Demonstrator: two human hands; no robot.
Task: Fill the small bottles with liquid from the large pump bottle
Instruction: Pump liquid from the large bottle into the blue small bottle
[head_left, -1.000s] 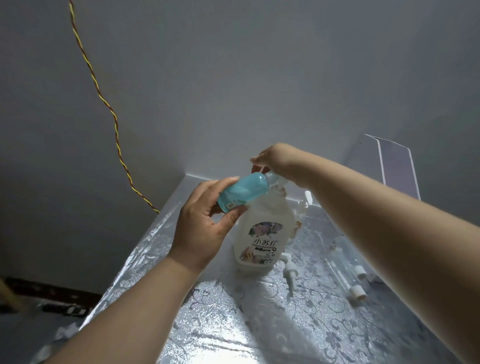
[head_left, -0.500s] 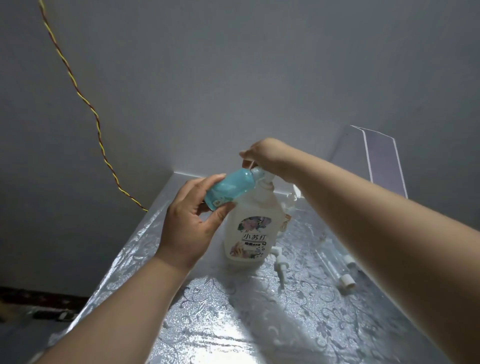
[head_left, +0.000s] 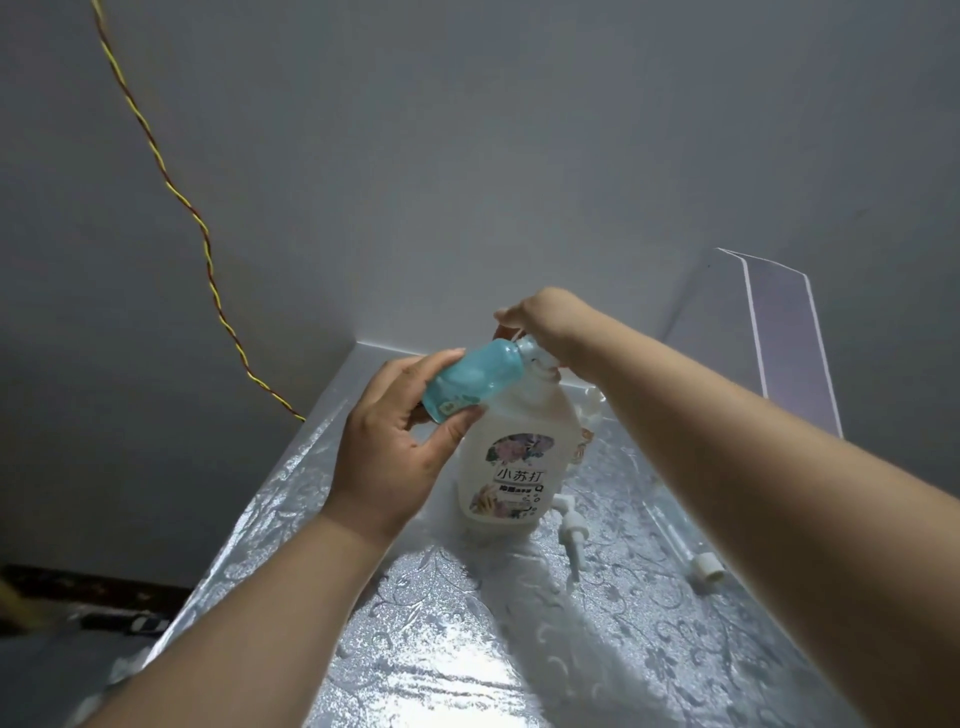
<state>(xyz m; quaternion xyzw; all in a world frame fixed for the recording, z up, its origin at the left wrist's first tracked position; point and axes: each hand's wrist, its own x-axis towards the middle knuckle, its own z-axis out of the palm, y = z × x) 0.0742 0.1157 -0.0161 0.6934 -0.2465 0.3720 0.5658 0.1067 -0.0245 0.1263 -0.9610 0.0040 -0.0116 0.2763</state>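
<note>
The large white pump bottle with a flowered label stands upright on the silver patterned table. My left hand grips a small turquoise bottle, tilted so that its mouth meets the pump spout at the top. My right hand lies over the pump head, with the fingers bent down on it; the head itself is mostly hidden under the hand.
A loose white pump top lies just right of the big bottle. A clear tube with a white cap lies further right, partly under my right arm. A clear plastic stand is at the back right. A twisted yellow-red wire hangs on the wall.
The view has shifted slightly. My right hand stays on the pump head and my left hand keeps the turquoise bottle at the spout.
</note>
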